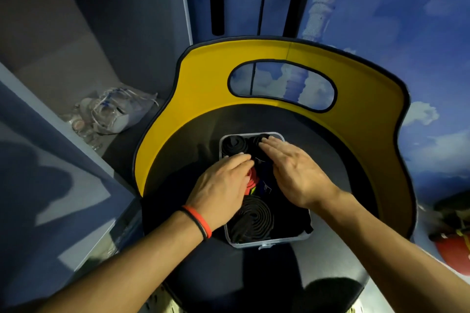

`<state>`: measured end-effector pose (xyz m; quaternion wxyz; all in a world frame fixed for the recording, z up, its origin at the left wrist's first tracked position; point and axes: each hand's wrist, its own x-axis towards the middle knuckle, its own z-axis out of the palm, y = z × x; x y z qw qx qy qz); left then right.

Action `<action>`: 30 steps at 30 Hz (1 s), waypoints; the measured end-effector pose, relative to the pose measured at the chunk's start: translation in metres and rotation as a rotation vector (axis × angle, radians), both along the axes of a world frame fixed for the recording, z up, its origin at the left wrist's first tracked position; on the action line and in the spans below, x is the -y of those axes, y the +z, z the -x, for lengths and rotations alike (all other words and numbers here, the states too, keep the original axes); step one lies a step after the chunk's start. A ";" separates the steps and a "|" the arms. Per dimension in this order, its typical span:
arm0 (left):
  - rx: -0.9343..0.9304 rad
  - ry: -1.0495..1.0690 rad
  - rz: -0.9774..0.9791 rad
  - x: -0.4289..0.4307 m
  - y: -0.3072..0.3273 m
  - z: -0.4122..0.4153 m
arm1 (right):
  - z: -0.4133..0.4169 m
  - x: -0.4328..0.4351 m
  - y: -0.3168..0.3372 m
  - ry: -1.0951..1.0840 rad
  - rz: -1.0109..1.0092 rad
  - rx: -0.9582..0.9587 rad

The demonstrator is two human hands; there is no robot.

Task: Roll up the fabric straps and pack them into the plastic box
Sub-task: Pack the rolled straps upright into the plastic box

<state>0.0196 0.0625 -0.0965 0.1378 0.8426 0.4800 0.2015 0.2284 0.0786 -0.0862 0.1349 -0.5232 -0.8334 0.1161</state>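
Two hands lie flat over the plastic box (267, 242), which sits at the centre of the frame on a dark round surface (183, 160). The left hand (223, 185) rests palm down with straight fingers on the packed rolls, gripping nothing. The right hand (295, 173) is likewise flat and straight-fingered, its fingertips on a black roll in the box's upper right corner. Together they cover the middle of the box, so much of what it holds is hidden. A large black coiled strap (251, 218) fills the lower part of the box, a smaller black roll (232, 146) sits in its upper left corner, and a red strap (251, 181) shows between the hands. An orange and black wristband (201, 221) circles the left wrist. A yellow curved panel (203, 79) with an oval cut-out rises behind the surface. At the left of the frame a clear plastic bag (114, 112) lies on a grey ledge. A red object (452, 251) sits at the right edge, too blurred to identify.
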 end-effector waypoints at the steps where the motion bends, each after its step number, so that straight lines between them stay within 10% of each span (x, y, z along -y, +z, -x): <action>1: -0.045 -0.004 -0.023 -0.003 -0.005 0.002 | 0.000 -0.001 -0.006 0.007 0.031 0.012; 30: -0.122 0.276 0.026 0.031 0.101 0.050 | 0.048 0.064 0.071 -0.210 0.021 -0.186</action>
